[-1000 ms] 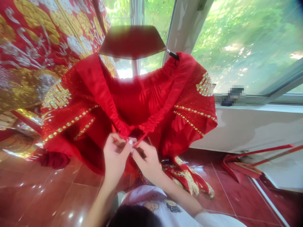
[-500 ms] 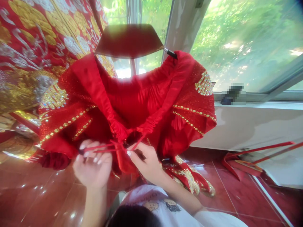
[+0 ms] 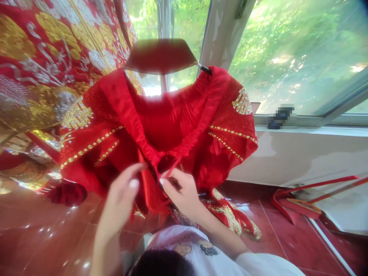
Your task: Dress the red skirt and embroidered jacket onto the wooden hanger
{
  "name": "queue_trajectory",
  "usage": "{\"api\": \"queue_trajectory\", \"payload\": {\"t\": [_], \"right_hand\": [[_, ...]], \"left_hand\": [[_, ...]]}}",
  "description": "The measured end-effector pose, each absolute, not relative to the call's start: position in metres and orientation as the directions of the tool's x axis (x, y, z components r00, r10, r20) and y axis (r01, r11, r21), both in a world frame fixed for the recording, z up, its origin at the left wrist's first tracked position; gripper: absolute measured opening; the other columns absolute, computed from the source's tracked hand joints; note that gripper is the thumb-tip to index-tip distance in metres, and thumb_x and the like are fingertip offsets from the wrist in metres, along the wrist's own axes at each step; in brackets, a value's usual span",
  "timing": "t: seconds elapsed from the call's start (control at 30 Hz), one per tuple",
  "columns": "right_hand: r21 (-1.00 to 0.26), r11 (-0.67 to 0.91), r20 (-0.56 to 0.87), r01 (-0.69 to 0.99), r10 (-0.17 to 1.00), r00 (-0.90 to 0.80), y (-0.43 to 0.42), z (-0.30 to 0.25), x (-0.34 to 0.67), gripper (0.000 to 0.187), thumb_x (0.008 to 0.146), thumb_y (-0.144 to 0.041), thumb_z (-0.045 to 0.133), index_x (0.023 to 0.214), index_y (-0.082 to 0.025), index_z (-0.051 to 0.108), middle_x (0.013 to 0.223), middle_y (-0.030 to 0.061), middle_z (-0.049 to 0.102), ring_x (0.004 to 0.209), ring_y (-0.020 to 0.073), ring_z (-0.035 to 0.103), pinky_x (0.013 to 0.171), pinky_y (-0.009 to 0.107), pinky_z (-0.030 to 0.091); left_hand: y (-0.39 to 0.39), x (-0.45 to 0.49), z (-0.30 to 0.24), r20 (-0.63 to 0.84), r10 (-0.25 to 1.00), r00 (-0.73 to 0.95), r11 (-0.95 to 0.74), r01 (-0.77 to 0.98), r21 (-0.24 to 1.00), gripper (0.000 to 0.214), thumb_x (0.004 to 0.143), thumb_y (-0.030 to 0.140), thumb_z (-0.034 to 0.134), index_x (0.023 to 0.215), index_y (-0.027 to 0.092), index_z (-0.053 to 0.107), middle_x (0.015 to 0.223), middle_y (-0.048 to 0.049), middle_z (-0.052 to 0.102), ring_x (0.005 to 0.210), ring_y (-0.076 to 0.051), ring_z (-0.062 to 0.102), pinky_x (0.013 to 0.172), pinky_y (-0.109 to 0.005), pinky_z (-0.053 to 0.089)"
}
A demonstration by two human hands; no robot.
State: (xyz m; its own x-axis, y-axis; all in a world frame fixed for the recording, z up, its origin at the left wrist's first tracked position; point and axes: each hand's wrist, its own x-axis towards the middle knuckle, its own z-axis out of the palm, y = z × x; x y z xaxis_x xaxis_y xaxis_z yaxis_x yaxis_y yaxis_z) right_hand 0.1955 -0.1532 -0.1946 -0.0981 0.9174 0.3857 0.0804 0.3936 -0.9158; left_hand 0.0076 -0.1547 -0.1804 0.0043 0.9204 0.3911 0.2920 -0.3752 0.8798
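Observation:
A red garment [image 3: 169,122] with a gathered neckline and gold bead trim hangs on a wide red hanger [image 3: 161,57]. Thin red cord [image 3: 174,165] comes out at the front of its neckline. Thumb and fingers of my right hand [image 3: 182,193] pinch this cord just below the neckline. My left hand [image 3: 122,195] is beside the front opening, index finger reaching toward the cord and thumb apart from it. I see nothing held in the left hand, though its fingertips are slightly blurred. A loose red fabric strip [image 3: 151,188] dangles between the hands.
Heavily embroidered red and gold cloth [image 3: 51,50] fills the upper left. Windows [image 3: 287,57] stand behind, with a blurred-out dark object [image 3: 281,117] on the sill. At right, a red dustpan-like object [image 3: 296,203] rests on the red tiled floor [image 3: 258,226].
My left hand has let go of the cord it was pulling leftward and moved right, toward the neckline. The right hand still pinches its cord, and the view has shifted slightly.

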Motion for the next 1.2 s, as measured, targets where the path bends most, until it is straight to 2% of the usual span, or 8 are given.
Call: {"api": "queue_trajectory", "payload": {"t": [0.17, 0.3, 0.47, 0.6, 0.83, 0.97, 1.03, 1.2], "right_hand": [[-0.852, 0.482, 0.475, 0.202, 0.876, -0.086, -0.15, -0.187, 0.203, 0.016, 0.085, -0.02, 0.052, 0.082, -0.013, 0.066, 0.066, 0.0002, 0.061, 0.054, 0.0056, 0.049, 0.052, 0.015, 0.04], [-0.829, 0.478, 0.471, 0.29, 0.877, -0.096, -0.146, -0.175, 0.225, 0.018, 0.084, -0.02, 0.054, 0.089, -0.013, 0.07, 0.073, 0.0028, 0.067, 0.062, 0.0086, 0.06, 0.057, 0.017, 0.047], [-0.72, 0.545, 0.614, 0.429, 0.789, 0.029, -0.143, -0.155, 0.261, 0.012, 0.078, -0.023, 0.066, 0.081, -0.014, 0.072, 0.065, 0.0013, 0.067, 0.052, 0.0077, 0.058, 0.049, 0.016, 0.045], [-0.638, 0.616, 0.702, 0.463, 0.711, 0.022, -0.128, -0.145, 0.294, 0.007, 0.078, -0.022, 0.068, 0.076, -0.018, 0.072, 0.071, 0.0012, 0.07, 0.058, 0.0088, 0.062, 0.054, 0.017, 0.048], [-0.566, 0.622, 0.758, 0.541, 0.651, 0.046, -0.092, -0.139, 0.313, 0.014, 0.083, -0.026, 0.062, 0.088, -0.019, 0.074, 0.081, 0.0026, 0.072, 0.068, 0.0117, 0.066, 0.062, 0.021, 0.051], [-0.468, 0.646, 0.717, 0.603, 0.677, -0.168, -0.1, -0.131, 0.295, 0.017, 0.087, -0.021, 0.056, 0.087, -0.015, 0.072, 0.081, 0.0034, 0.072, 0.067, 0.0108, 0.065, 0.063, 0.019, 0.048], [-0.466, 0.628, 0.635, 0.624, 0.728, -0.259, -0.106, -0.125, 0.29, 0.016, 0.088, -0.018, 0.054, 0.086, -0.014, 0.069, 0.078, 0.0025, 0.07, 0.064, 0.0095, 0.062, 0.061, 0.019, 0.045], [-0.482, 0.625, 0.574, 0.614, 0.755, -0.317, -0.106, -0.114, 0.284, 0.014, 0.085, -0.013, 0.053, 0.083, -0.013, 0.067, 0.088, 0.0041, 0.07, 0.075, 0.0115, 0.064, 0.068, 0.02, 0.046]], "left_hand": [[-0.148, 0.072, -0.181, 0.266, 0.934, 0.238, -0.332, 0.304, 0.893, 0.032, 0.094, 0.039, 0.047, 0.11, 0.02, 0.067, 0.097, -0.0056, 0.071, 0.084, -0.015, 0.066, 0.077, -0.023, 0.053], [-0.143, 0.069, -0.172, 0.429, 0.895, 0.118, -0.429, 0.484, 0.763, 0.02, 0.083, 0.036, 0.066, 0.083, 0.017, 0.072, 0.07, -0.0005, 0.069, 0.056, -0.01, 0.059, 0.05, -0.016, 0.045], [-0.142, 0.052, -0.131, 0.762, 0.645, 0.067, -0.642, 0.589, 0.491, 0.001, 0.075, 0.022, 0.075, 0.074, 0.022, 0.073, 0.063, 0.0048, 0.069, 0.049, -0.005, 0.055, 0.048, -0.016, 0.043], [-0.133, 0.031, -0.103, 0.88, 0.471, -0.058, -0.681, 0.61, 0.404, 0.009, 0.07, 0.02, 0.079, 0.075, 0.026, 0.075, 0.064, 0.0059, 0.069, 0.051, -0.006, 0.054, 0.045, -0.019, 0.04], [-0.067, -0.02, -0.102, 0.764, 0.413, -0.495, -0.69, 0.378, 0.617, 0.017, 0.07, 0.029, 0.078, 0.069, 0.016, 0.066, 0.046, 0.0076, 0.049, 0.039, -0.004, 0.041, 0.038, -0.022, 0.028], [-0.034, -0.034, -0.107, 0.693, 0.545, -0.472, -0.576, 0.39, 0.718, 0.022, 0.075, 0.033, 0.07, 0.066, 0.017, 0.057, 0.046, 0.0076, 0.042, 0.038, -0.005, 0.037, 0.039, -0.024, 0.031], [-0.034, -0.026, -0.109, 0.76, 0.528, -0.379, -0.46, 0.625, 0.631, 0.018, 0.078, 0.032, 0.067, 0.072, 0.016, 0.059, 0.058, 0.003, 0.052, 0.05, -0.01, 0.049, 0.049, -0.028, 0.041], [-0.06, 0.034, -0.133, 0.985, 0.17, -0.024, -0.363, 0.928, 0.085, 0.031, 0.086, 0.037, 0.056, 0.105, 0.013, 0.061, 0.101, -0.014, 0.061, 0.1, -0.027, 0.055, 0.089, -0.044, 0.041]]}}
